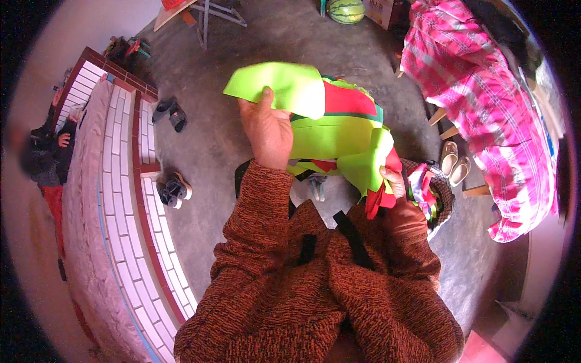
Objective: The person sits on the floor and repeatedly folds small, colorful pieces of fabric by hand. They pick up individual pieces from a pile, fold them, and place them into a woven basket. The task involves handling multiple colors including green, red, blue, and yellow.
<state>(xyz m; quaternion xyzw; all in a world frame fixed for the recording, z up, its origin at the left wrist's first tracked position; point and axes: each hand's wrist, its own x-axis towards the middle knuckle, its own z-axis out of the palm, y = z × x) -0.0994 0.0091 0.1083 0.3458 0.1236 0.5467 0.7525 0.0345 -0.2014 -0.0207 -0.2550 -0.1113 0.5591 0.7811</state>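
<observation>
My left hand is raised in front of me, its thumb pressed on a bright yellow-green cloth piece that stretches out flat to the right. Behind and below it spreads a bundle of yellow-green cloth with red and dark green parts. On the right, my right hand is closed on the near end of this bundle, where a folded yellow-green flap and a red strip hang down. Whether the two cloths are joined is hidden. Close beside my right hand stands a checked basket holding colourful cloth scraps.
A white-tiled raised platform runs along the left, with a person behind it. Dark shoes and slippers lie beside it. At right are a pink plaid cloth over furniture and light shoes. A watermelon lies at the back.
</observation>
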